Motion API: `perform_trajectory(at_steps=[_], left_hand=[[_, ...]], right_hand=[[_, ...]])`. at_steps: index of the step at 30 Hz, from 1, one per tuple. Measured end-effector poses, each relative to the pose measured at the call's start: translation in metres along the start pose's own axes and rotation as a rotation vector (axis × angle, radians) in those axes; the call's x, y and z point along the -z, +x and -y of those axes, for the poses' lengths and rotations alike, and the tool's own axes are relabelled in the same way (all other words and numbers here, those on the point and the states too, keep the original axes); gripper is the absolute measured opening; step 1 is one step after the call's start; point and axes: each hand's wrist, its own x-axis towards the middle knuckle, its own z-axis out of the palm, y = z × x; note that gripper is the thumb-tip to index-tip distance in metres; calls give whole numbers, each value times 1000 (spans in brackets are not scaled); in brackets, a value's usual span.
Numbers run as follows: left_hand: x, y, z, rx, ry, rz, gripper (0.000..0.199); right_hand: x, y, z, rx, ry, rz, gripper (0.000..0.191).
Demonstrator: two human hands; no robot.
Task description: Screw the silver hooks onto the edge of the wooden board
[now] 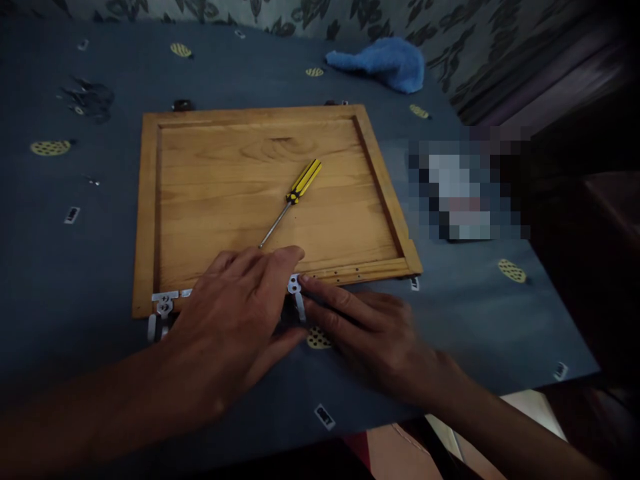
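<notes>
A wooden framed panel (235, 173) lies on the cloth-covered table. Over its near rail, my left hand (240, 300) curls with fingers together and thumb below the edge. Between my hands is a small silver metal bracket (295, 285) with holes in its plate, resting against the rail. My right hand (375, 327) has its fingertips closed on the bracket's right side and lower arm. Another metal fitting (164, 305) sits at the rail's left end, partly covered by my left forearm. A yellow and black screwdriver (304, 181) lies on the panel, its tip close to my left fingers.
Small holes dot the rail to the right of the bracket. A blue cloth (395, 63) lies at the back right. Small dark metal parts (87, 100) are scattered at the left. A pixelated object (457, 197) is on the right. The patterned tablecloth (500, 340) ends at the near edge.
</notes>
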Motion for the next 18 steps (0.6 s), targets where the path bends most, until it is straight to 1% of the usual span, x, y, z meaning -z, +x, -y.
perform_trajectory(at_steps=[5,8,11,16,18], left_hand=[[-4,1,0,-5,11,-29,57],[-5,2,1,11,-2,-21,55],[-5,1,2,-4,-29,-18,54],[-8,-1,4,-14,-41,-42,51],[-8,-1,3,-10,-48,-44,51]], right_hand=[[1,1,0,-1,-9,19,23],[2,1,0,-4,-11,32,24],[1,0,-1,-12,5,38,26],[-2,2,-1,-14,1,-18,23],[-2,3,-1,-9,1,-22,23]])
